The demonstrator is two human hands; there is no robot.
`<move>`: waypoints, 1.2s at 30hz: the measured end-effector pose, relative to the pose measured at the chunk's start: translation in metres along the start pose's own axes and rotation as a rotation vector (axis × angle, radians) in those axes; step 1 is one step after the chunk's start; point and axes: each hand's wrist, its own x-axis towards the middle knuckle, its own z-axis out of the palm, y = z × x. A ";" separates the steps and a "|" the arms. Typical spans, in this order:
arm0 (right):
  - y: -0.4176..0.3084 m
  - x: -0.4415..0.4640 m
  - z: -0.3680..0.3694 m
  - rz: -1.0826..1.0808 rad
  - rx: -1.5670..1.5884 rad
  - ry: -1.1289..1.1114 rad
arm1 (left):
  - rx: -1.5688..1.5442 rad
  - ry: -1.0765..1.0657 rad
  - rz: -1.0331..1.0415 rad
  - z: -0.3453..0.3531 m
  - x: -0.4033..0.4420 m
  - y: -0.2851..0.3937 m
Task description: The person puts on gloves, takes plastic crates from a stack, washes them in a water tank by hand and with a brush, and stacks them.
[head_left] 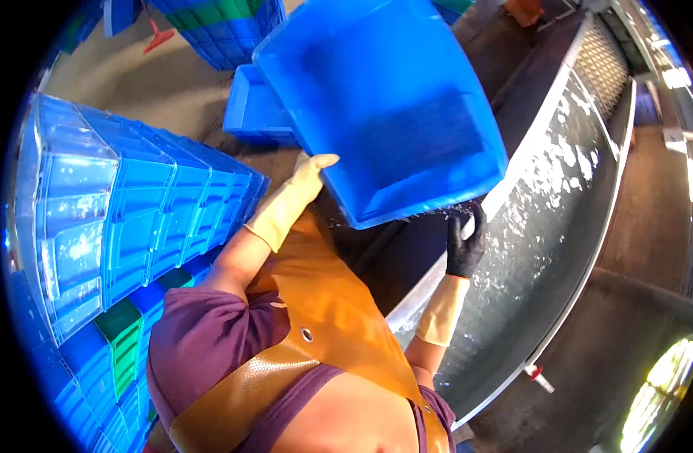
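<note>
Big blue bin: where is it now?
Head view, top centre: the big blue bin is up with the left hand on its left rim and the right hand by its lower-right corner, left of the water trough.

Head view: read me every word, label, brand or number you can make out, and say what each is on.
No text is readable here.
Raised blue crate: none visible.
Stacked crates: pale patches, no legible lettering.
Metal trough and apron: none visible.
</note>
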 end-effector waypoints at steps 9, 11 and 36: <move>0.060 -0.022 0.042 0.508 -0.415 0.107 | -0.096 0.682 -0.088 -0.197 0.094 -0.031; 0.069 -0.020 0.046 0.541 -0.438 0.127 | -0.080 0.876 -0.115 -0.227 0.129 -0.043; 0.072 -0.012 0.052 0.512 -0.433 0.265 | -0.476 0.875 -0.335 -0.321 0.263 -0.049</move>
